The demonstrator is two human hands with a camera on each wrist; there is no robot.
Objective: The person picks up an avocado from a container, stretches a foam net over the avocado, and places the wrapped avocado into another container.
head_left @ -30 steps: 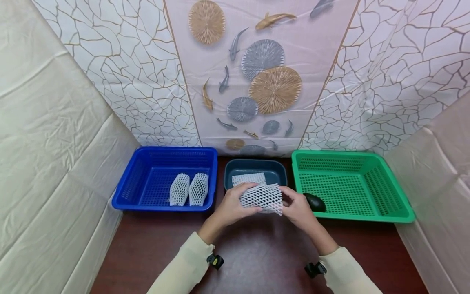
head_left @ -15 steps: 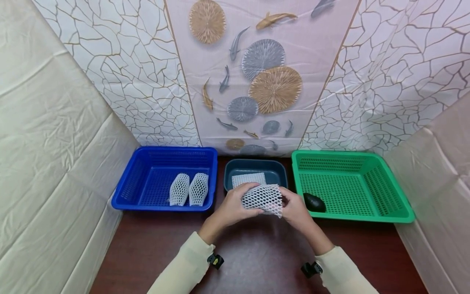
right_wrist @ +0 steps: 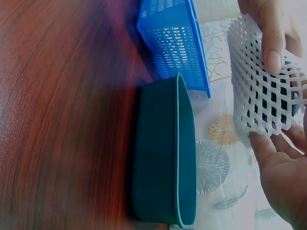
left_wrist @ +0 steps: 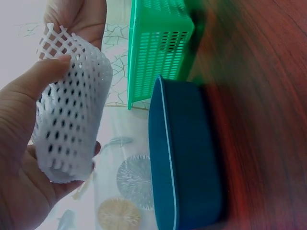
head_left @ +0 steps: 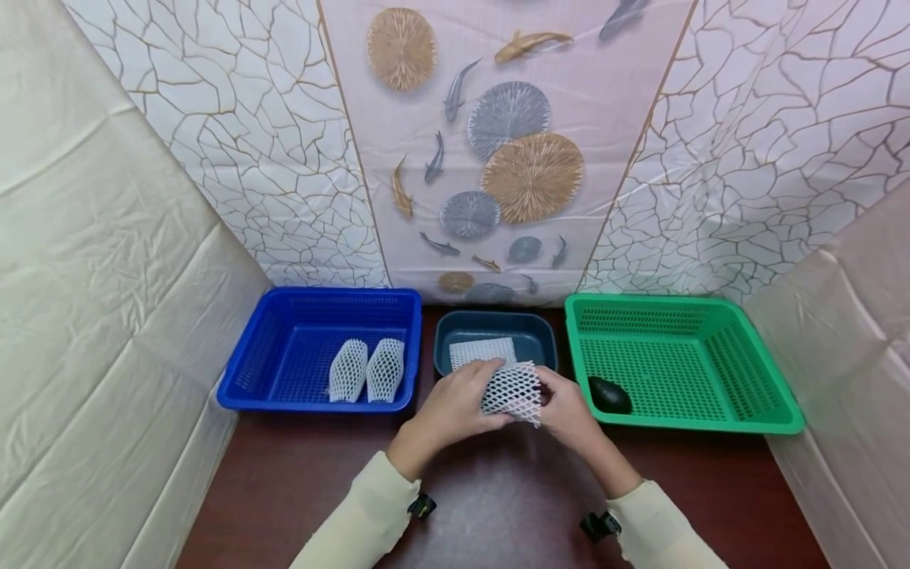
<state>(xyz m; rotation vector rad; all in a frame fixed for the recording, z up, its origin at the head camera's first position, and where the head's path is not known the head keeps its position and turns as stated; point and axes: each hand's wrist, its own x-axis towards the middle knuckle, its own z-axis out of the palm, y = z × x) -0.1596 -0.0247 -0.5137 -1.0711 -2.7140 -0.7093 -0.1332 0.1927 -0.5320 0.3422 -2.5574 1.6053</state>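
Observation:
A white foam net sleeve (head_left: 512, 392) is held between both hands in front of the small tray. My left hand (head_left: 455, 403) grips its left part, the thumb (left_wrist: 48, 72) lying across the mesh in the left wrist view. At the right end, my right hand (head_left: 569, 407) holds the sleeve's rim, some fingers hidden behind it. In the right wrist view, a dark rounded fruit (right_wrist: 294, 103), apparently an avocado, shows through the net (right_wrist: 261, 96). Another dark avocado (head_left: 609, 394) lies in the green basket (head_left: 682, 420), near its front left corner.
The dark teal tray (head_left: 495, 318) at the back middle contains flat foam net sleeves (head_left: 483, 349). Two net-wrapped pieces (head_left: 348, 371) lie in the blue basket (head_left: 313, 405) on the left. A patterned cloth wall (head_left: 469, 261) stands behind the containers.
My left hand has slid rightward along the sleeve, covering more of it. My right hand has shifted slightly left at the sleeve's right end. The baskets' contents have not moved.

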